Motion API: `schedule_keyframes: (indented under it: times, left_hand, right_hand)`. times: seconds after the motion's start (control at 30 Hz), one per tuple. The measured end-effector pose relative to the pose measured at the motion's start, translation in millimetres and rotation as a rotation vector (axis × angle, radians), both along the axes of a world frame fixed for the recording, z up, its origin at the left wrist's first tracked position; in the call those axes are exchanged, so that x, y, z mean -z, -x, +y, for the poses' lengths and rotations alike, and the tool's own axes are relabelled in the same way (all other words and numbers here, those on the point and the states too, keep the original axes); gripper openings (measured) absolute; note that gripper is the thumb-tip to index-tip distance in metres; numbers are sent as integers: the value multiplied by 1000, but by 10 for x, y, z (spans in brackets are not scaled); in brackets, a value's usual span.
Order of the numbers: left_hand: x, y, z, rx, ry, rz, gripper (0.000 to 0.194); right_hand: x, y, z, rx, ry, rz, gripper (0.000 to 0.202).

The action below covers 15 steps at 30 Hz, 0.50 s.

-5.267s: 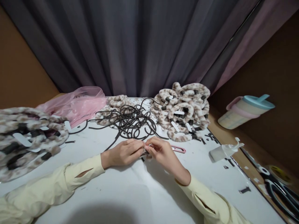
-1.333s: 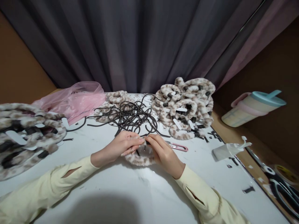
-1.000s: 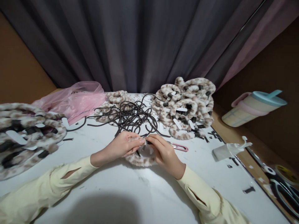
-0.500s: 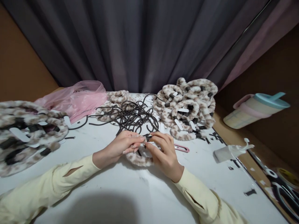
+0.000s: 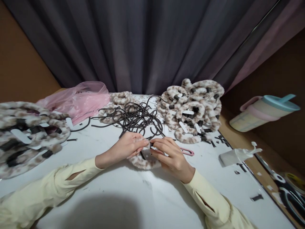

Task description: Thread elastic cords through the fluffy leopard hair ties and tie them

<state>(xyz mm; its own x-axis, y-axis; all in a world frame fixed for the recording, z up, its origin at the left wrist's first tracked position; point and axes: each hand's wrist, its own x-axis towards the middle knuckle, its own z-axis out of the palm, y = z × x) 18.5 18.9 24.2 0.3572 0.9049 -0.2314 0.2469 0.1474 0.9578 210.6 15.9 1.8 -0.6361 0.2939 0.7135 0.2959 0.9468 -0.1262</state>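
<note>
A white and brown fluffy ring lies on the white table between my hands. My left hand is closed on the ring's far end, thumb against the fingers. From the right, my right hand pinches a small dark piece at that same end, which seems to be black cord wrapping; the fingers partly hide it. A tangle of black cords lies just beyond my hands. A pink cutter rests beside my right hand, partly covered by it.
Fluffy rings are piled at the left and back right. A pink plastic bag lies back left. At the right are a tumbler, a small bottle, scissors and black cord scraps.
My right hand has turned and shifted slightly right, its fingers drawn closer together around the dark piece. My left hand stays almost in place. The whole view has shifted slightly.
</note>
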Motion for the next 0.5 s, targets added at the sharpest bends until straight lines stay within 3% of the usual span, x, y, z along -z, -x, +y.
schedule_keyframes:
  times: [0.27, 0.37, 0.5]
  left_hand:
    - [28, -20, 9, 44, 32, -24, 31]
    - [31, -29, -3, 37, 31, -16, 30]
    - [42, -34, -31, 27, -88, 63, 30]
  right_hand:
    - [83, -12, 7, 44, 90, 173, 30]
    - [93, 2, -8, 77, 185, 242, 32]
    - [108, 35, -29, 126, 377, 350, 34]
